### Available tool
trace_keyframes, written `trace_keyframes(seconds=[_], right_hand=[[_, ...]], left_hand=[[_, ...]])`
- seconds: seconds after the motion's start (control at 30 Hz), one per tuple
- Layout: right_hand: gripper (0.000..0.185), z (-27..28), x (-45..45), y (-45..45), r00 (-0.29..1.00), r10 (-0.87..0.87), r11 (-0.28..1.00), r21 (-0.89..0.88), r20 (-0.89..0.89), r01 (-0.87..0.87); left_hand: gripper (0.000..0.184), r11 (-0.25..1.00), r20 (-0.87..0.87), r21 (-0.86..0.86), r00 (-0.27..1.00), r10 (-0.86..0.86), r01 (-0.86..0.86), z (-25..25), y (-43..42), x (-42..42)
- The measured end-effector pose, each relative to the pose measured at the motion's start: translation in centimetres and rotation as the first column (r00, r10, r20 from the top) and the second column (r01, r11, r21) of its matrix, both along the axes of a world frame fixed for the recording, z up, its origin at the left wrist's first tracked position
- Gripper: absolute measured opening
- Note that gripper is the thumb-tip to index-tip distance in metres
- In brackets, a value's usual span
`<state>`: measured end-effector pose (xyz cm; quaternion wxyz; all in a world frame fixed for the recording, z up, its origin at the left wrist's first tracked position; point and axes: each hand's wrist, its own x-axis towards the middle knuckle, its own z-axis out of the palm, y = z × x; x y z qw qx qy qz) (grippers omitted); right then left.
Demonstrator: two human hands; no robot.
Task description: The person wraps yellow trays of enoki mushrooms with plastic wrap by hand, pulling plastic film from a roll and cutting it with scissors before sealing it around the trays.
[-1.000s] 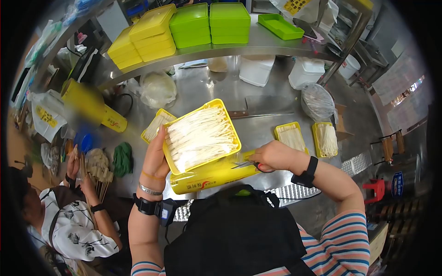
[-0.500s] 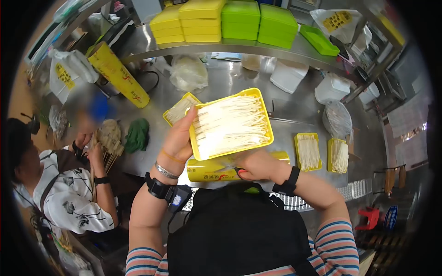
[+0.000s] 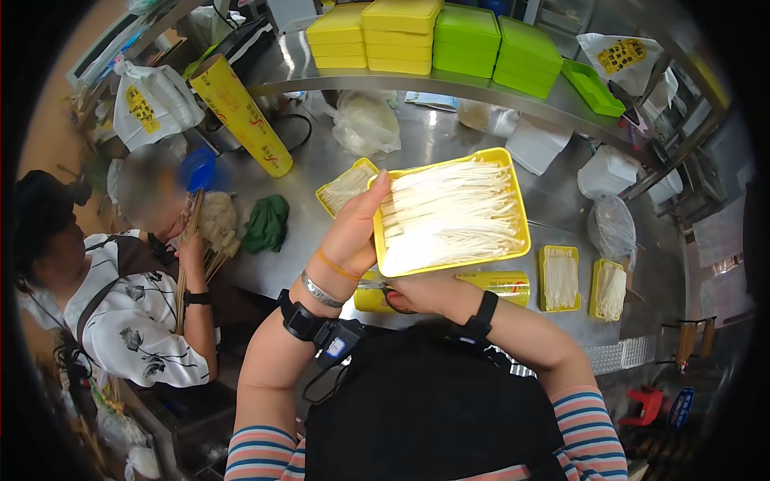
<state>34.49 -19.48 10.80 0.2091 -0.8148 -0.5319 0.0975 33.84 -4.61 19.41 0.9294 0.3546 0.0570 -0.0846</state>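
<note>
A yellow tray [image 3: 523, 232] full of thin white enoki-like strands [image 3: 449, 212] is in my left hand [image 3: 357, 228], gripped at its left side and tilted above the table. Under the tray's lower left edge, my right hand [image 3: 417, 295] is closed on scissors [image 3: 395, 298] with red and black handles. The tray hides part of that hand and the blades. Beneath both lies a yellow roll of film [image 3: 501, 287] along the table's near edge. Behind my left hand rests a smaller filled yellow tray [image 3: 327, 198].
Two filled yellow trays [image 3: 560, 306] [image 3: 597, 313] stand at the right. Stacked yellow boxes [image 3: 401, 36] and green boxes [image 3: 465, 40] line the shelf. A co-worker [image 3: 140, 313] holds skewers at the left, near a green cloth [image 3: 265, 224] and an upright yellow roll [image 3: 245, 120].
My right hand with the scissors has moved left along the roll and partly under the tray. The camera view has shifted left. My left hand still holds the tray, now turned more level.
</note>
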Motion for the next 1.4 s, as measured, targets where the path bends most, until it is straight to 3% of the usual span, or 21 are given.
trace_keyframes(seconds=[0.23,0.37,0.43,0.5,0.53,0.63,0.67,0.73,0.8,0.9,1.2,1.3,1.33,1.4], right_hand=[[0.031,-2.7,4.3,0.1,0.985,-0.173,0.984,0.047,0.003,0.173],[0.033,-6.9,8.9,-2.8,0.920,-0.391,0.907,-0.180,-0.030,0.379],[0.035,-6.1,9.3,-4.2,0.886,-0.460,0.866,-0.249,-0.058,0.434],[0.031,-2.6,8.6,-4.8,0.854,-0.511,0.845,-0.239,-0.098,0.479],[0.032,-3.9,8.9,-5.2,0.870,-0.492,0.852,-0.213,-0.014,0.479],[0.033,-2.1,7.5,-7.1,0.890,-0.452,0.891,0.077,0.058,0.448],[0.034,-1.1,7.0,-7.8,0.866,-0.340,0.885,0.185,-0.366,0.426],[0.034,0.6,5.7,-8.7,0.697,-0.129,0.843,0.292,-0.706,0.452],[0.035,1.0,3.7,-9.0,0.473,0.068,0.804,0.329,-0.879,0.496],[0.032,0.7,2.3,-8.1,0.430,0.014,0.734,0.301,-0.903,0.608],[0.011,0.0,2.4,-8.9,0.504,-0.027,0.660,0.364,-0.863,0.657],[0.018,0.5,2.7,-10.6,0.462,-0.022,0.675,0.328,-0.887,0.661],[0.018,0.8,2.3,-11.0,0.454,-0.023,0.677,0.320,-0.890,0.662],[0.011,1.7,2.2,-11.6,0.732,-0.289,0.564,0.508,-0.617,0.651]], left_hand=[[0.048,0.999,0.043,0.020,0.999,0.030,-0.031,0.9,1.5,-0.8],[0.047,0.997,0.027,0.014,0.997,0.073,-0.074,1.2,3.4,-2.1],[0.047,0.992,0.028,0.046,0.993,0.113,-0.114,0.7,4.3,-2.3],[0.047,0.982,-0.019,0.055,0.983,0.184,-0.183,0.0,5.1,-2.4],[0.047,0.983,-0.021,0.062,0.984,0.177,-0.175,-0.2,5.4,-2.5],[0.047,0.985,-0.059,0.036,0.984,0.168,-0.166,-0.6,6.1,-2.7],[0.047,0.984,-0.063,0.031,0.983,0.175,-0.174,-0.7,6.1,-2.8],[0.048,0.985,-0.065,0.026,0.983,0.170,-0.169,-1.0,6.1,-2.8],[0.048,0.987,-0.064,0.009,0.985,0.160,-0.160,-1.3,5.9,-2.7],[0.049,0.990,-0.068,-0.011,0.988,0.137,-0.138,-1.0,5.2,-2.6],[0.050,0.991,-0.036,0.000,0.991,0.131,-0.131,-2.3,5.2,-2.5],[0.050,0.993,-0.047,-0.039,0.993,0.113,-0.115,-2.2,5.3,-2.6],[0.047,0.979,-0.017,0.049,0.980,0.199,-0.198,-2.2,5.0,-3.0],[0.043,0.950,0.017,0.136,0.960,0.280,-0.280,-2.3,5.0,-3.8]])
